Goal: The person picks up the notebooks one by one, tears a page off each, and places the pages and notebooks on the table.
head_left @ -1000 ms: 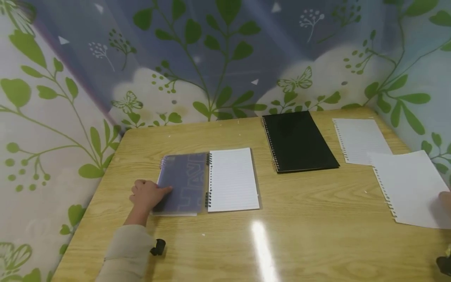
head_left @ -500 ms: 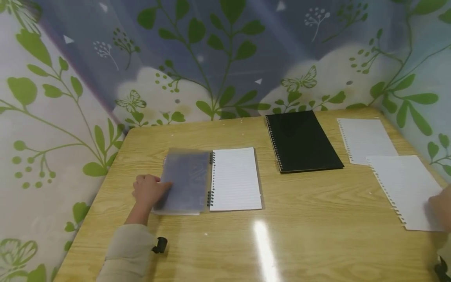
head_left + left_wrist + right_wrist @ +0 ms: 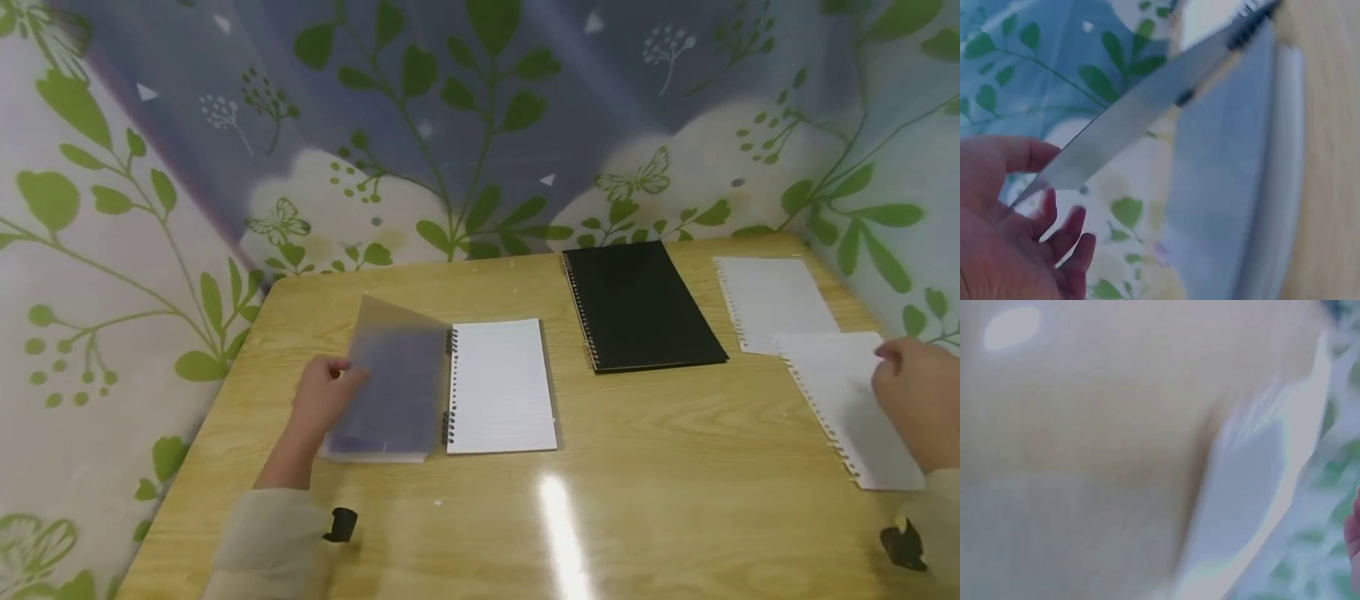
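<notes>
In the head view, my left hand (image 3: 326, 396) holds the raised translucent plastic cover (image 3: 397, 312) of a spiral notebook. The left wrist view shows this cover (image 3: 1129, 106) tilted up between the thumb and fingers. On the notebook's right side, a white lined page (image 3: 502, 387) lies flat beside the black rings (image 3: 450, 340). At the right, my right hand (image 3: 918, 400) hovers over a loose torn sheet (image 3: 840, 392), its fingers loosely bent. Blur covers much of the right wrist view, where the fingers (image 3: 1354, 540) appear apart from the sheet (image 3: 1241, 481).
A black spiral notebook (image 3: 645, 304) lies closed toward the back of the wooden table (image 3: 637, 500). Right of it is another torn lined sheet (image 3: 776, 300), partly under the nearer one. Leaf-patterned walls (image 3: 480, 125) border the table's back and sides.
The left hand has lifted the translucent cover, which lay flat before and now slants up. My right hand has moved left and up, from the sheet's right edge to above it.
</notes>
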Demonstrator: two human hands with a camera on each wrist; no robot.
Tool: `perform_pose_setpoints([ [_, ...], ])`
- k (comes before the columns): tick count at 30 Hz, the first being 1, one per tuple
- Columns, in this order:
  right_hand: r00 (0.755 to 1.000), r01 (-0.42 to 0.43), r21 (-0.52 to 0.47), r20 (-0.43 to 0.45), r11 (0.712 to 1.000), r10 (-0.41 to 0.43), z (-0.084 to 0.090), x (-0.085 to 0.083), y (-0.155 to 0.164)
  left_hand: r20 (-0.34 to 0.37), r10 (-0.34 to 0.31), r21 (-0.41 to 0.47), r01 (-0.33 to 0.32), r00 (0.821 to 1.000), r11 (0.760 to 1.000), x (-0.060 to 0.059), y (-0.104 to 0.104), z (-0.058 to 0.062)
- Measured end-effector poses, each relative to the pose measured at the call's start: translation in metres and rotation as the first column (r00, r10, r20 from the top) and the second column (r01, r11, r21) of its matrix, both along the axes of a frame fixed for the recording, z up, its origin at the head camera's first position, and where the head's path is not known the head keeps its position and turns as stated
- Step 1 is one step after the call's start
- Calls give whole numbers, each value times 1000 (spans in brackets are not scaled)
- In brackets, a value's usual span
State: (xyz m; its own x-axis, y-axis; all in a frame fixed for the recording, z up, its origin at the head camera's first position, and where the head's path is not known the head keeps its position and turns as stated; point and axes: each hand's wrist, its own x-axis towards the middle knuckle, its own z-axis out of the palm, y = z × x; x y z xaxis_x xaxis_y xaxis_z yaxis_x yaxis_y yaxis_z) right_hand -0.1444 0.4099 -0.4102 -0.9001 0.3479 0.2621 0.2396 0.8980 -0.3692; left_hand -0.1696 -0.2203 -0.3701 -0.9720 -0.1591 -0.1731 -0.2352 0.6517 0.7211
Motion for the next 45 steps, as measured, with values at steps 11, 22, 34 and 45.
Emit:
perform_pose_setpoints([
  [11, 864, -488, -49, -169, 871, 475, 17, -55, -145, -56, -260, 141, 265, 964, 954, 5, 73, 32],
  [22, 679, -461, -739, 63, 492, 731, 39, -62, -296, 17, -495, -44, 495, 869, 868, 6, 155, 28],
  [34, 747, -425, -618, 173, 661, 642, 4, -62, -299, 170, -687, -380, 690, 706, 615, 16, 163, -20],
  [45, 760, -547, -176, 305, 818, 574, -26, -56, -303, 210, -671, -513, 664, 711, 544, 16, 152, -44],
])
